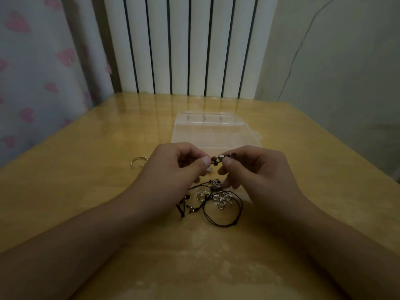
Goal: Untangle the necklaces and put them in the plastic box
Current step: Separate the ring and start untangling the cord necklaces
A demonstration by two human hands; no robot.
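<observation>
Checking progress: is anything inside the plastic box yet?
The plastic box looks empty through its clear walls; no cord or charm shows. Its near edge is covered by both hands, so that strip is unseen.

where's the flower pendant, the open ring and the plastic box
flower pendant (pixel 222 200), head view, centre of the silver petals
open ring (pixel 138 161), head view, on its band
plastic box (pixel 216 135), head view, clear top face

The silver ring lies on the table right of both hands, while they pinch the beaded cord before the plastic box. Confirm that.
Not quite: in the head view the silver ring lies left of both hands. The rest stands.
</observation>
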